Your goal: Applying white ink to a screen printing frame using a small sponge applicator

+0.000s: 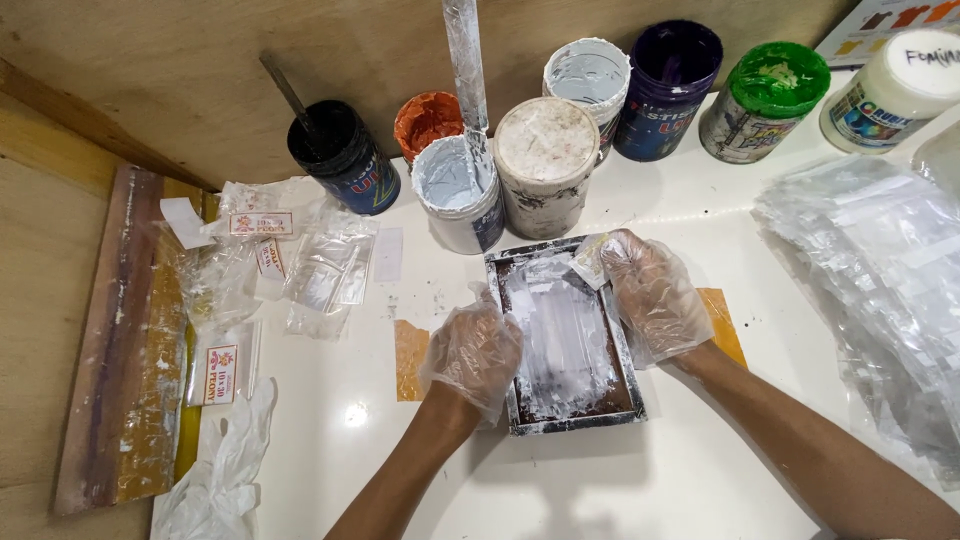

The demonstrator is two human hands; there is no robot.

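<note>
Left hand [475,352], gloved, fingers curled over the left edge of the small printing frame [565,335] — gripping it. Right hand [652,297], gloved, lies mostly flat on the frame's right edge, fingertips pinching a scrap of clear plastic [590,258]. Frame sits flat on the white table [700,470], white ink smeared across its mesh. To do this well — press both sides evenly so the frame doesn't slide. Paint tubs [545,160] stand just behind.

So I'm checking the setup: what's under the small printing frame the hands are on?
Under the frame, orange tape patches stick out at both sides on the white table. Whatever lies directly beneath the white-smeared mesh is hidden.
</note>
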